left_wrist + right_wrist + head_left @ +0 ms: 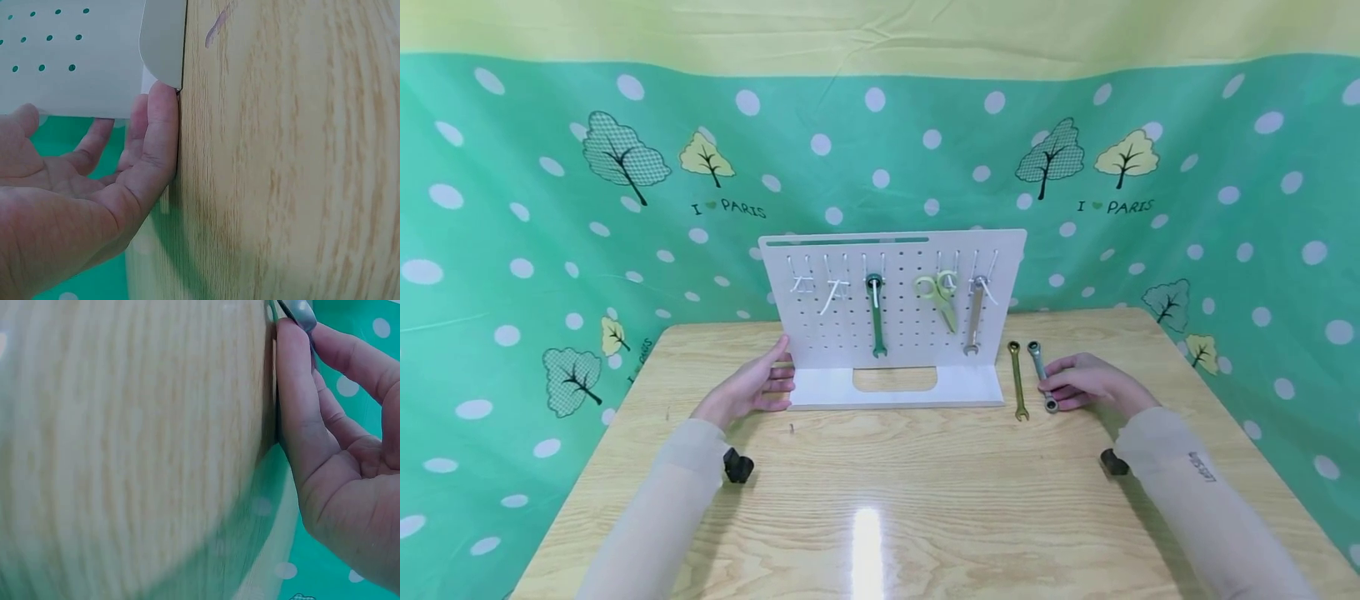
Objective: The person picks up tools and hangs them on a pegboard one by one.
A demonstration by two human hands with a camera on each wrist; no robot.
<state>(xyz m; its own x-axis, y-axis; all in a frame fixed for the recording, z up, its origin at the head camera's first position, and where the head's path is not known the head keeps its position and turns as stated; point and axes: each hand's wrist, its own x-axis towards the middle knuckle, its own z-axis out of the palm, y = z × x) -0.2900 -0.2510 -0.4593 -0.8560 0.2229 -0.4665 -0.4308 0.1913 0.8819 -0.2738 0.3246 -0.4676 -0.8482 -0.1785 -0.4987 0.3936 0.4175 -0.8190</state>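
Note:
A white pegboard (898,333) stands upright on its base. My left hand (756,385) rests against its left side, fingers touching the base end and thumb by the board's edge; the left wrist view shows this hand (106,181) close up. With the fingertips of my right hand (1093,382), I pinch a silver double-ended ring wrench (1040,367) lying on the table. In the right wrist view, only one end of the wrench (301,312) shows above the hand (337,437). A gold combination wrench (1018,379) lies just left of it.
Hanging on the board are a green wrench (877,321), light green scissors (943,304) and a brownish wrench (975,321). White hooks (833,292) at the board's left hold nothing. The wooden table (925,483) meets a green dotted curtain (880,150) behind.

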